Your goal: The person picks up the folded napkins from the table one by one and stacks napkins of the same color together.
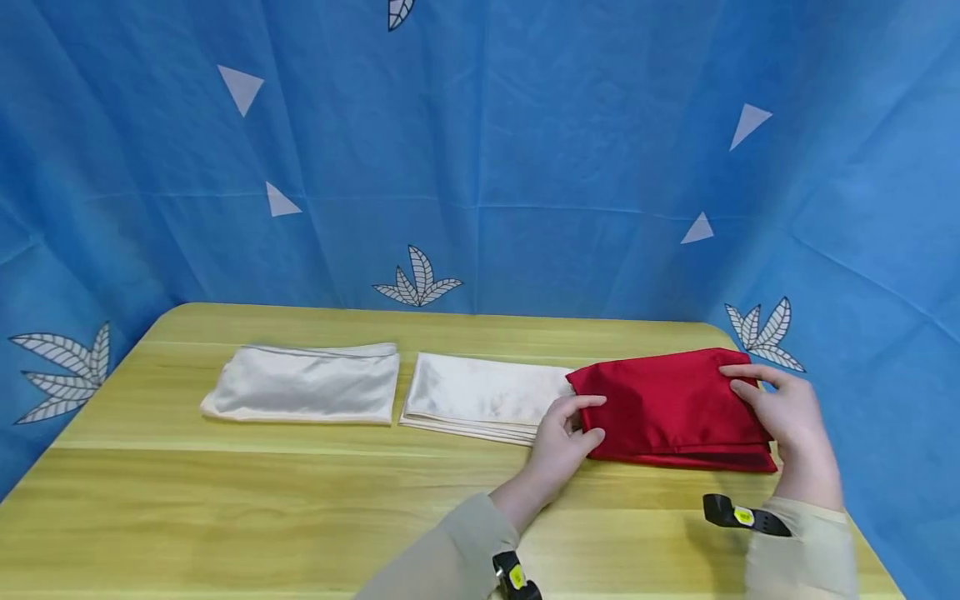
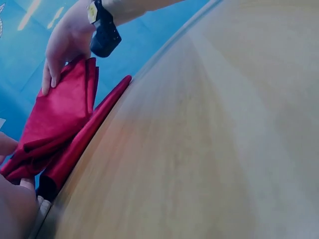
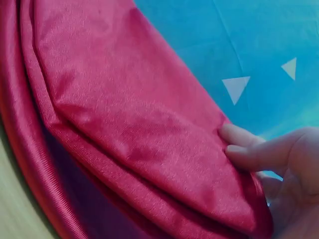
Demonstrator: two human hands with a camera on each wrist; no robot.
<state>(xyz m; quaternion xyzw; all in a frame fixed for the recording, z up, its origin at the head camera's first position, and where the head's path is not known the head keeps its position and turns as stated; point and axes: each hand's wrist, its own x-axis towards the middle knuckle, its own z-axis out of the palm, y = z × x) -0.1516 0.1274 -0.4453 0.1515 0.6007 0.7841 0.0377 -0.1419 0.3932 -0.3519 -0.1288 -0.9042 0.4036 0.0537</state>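
Observation:
A folded red satin cloth (image 1: 675, 404) lies at the right of the table, its left end over the edge of a folded white cloth (image 1: 480, 390). My left hand (image 1: 558, 446) pinches its left end between thumb and fingers. At the right end, my right hand (image 1: 787, 412) grips the edge, thumb and fingertips on the top face. In the right wrist view the red cloth (image 3: 129, 99) shows several layers, with the right hand (image 3: 294, 164) holding its edge. The left wrist view shows the upper layers of the red cloth (image 2: 65, 104) raised apart from a lower fold.
A folded silvery-white cloth (image 1: 303, 383) lies at the left of the wooden table (image 1: 225, 517). Behind the table hangs a blue curtain (image 1: 525, 150) with white triangles and leaf prints. Each wrist wears a black strap.

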